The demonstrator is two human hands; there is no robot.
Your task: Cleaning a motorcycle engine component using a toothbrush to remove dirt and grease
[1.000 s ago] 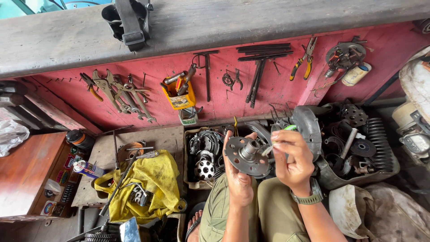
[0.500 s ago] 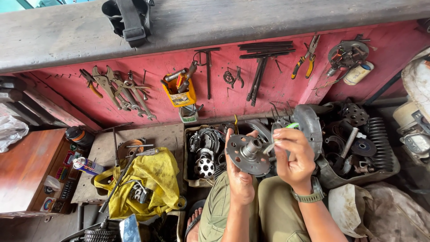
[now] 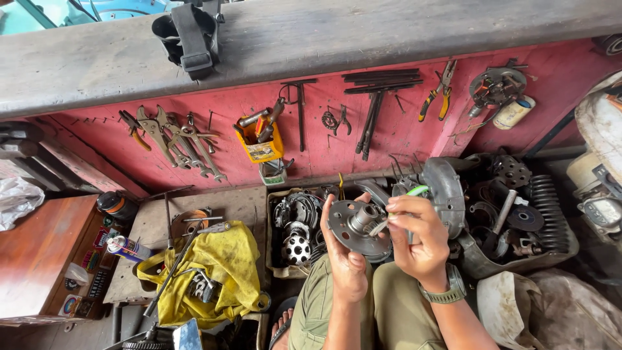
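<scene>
My left hand holds a round grey metal disc with a raised hub upright in front of my knees. My right hand is beside it, pinching a thin green-handled tool whose tip touches the hub. A wristwatch sits on my right wrist. Both hands are above my lap in olive trousers.
A red wall panel carries hanging pliers, wrenches, rods and a yellow bin. Below lie a box of engine parts, a yellow cloth with tools, a spray can, a tray of springs and discs, and a wooden cabinet.
The disc and both hands have shifted slightly; my right hand has brought the green-handled tool's tip down onto the disc's hub.
</scene>
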